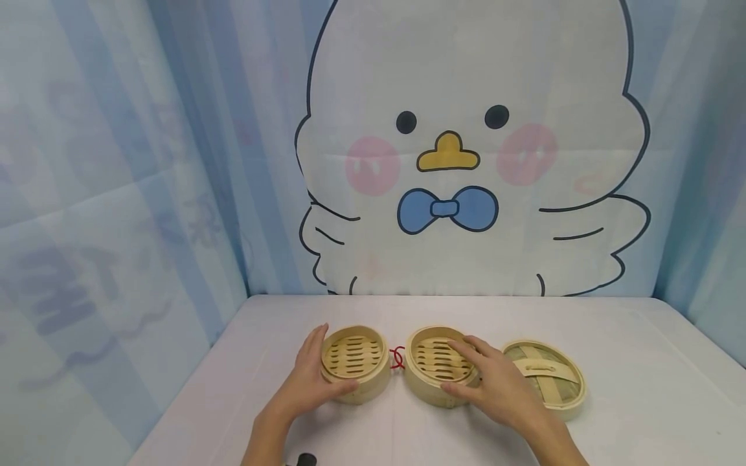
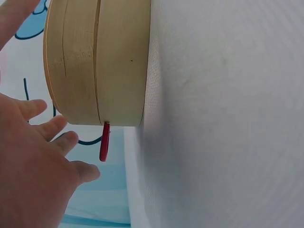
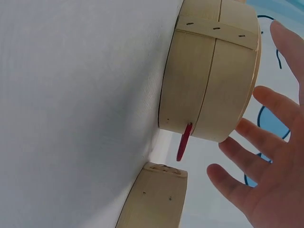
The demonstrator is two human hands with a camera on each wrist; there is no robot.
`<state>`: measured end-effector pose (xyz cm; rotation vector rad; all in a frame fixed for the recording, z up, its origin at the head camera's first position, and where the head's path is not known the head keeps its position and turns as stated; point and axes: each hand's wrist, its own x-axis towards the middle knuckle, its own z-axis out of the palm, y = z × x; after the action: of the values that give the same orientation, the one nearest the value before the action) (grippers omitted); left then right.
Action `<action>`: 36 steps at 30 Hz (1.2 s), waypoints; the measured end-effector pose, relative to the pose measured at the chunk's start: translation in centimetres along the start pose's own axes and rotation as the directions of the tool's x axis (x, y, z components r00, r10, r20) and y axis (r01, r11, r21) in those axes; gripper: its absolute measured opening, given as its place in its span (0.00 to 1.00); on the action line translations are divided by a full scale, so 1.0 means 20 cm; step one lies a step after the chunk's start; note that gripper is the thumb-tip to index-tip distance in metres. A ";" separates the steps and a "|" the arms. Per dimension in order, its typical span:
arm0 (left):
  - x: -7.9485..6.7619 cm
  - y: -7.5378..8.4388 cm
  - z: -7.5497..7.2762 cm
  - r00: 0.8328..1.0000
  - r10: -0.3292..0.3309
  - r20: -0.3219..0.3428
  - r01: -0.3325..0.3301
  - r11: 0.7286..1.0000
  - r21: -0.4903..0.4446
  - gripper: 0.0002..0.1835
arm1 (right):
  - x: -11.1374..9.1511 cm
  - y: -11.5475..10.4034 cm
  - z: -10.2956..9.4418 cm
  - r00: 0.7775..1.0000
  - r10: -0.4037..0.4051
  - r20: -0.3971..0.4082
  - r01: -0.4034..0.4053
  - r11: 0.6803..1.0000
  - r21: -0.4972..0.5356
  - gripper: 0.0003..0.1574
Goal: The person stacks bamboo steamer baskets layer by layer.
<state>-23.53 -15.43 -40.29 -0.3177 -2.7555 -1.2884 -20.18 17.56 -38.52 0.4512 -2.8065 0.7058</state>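
I see my left hand (image 1: 311, 375) cupping the left steamer basket (image 1: 354, 362), fingers relaxed; right of it, my right hand (image 1: 495, 388) rests spread over the second basket (image 1: 434, 372), steadying it; the lid (image 1: 548, 378) lies beyond.

Head cam: from above, facing fwd/down over the surface (image 1: 629, 388) toward the backdrop, mid-range. Wrist cams: rolled sideways, very close, low along the surface. Left wrist sees left steamer basket (image 2: 99, 61); right wrist sees right steamer basket (image 3: 213, 71); head view shares both.
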 end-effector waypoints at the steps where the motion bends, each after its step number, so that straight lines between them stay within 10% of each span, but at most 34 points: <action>1: 0.00 0.00 0.00 1.000 -0.001 0.001 0.001 1.000 -0.003 0.66 | 0.00 0.00 0.00 1.000 -0.001 -0.001 0.001 1.000 -0.004 0.51; 17: -0.01 -0.02 0.00 0.998 -0.027 0.048 0.028 0.999 -0.024 0.68 | 0.00 -0.01 0.00 0.999 0.015 0.031 -0.013 0.999 -0.042 0.51; 36: -0.02 -0.04 -0.01 0.998 -0.008 0.066 0.012 0.999 -0.053 0.67 | -0.01 0.02 0.02 0.999 -0.039 -0.014 0.040 0.999 0.006 0.26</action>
<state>-23.38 -16.09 -40.92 -0.3570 -2.7835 -1.3805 -20.17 17.73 -39.08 0.4996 -2.7754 0.7063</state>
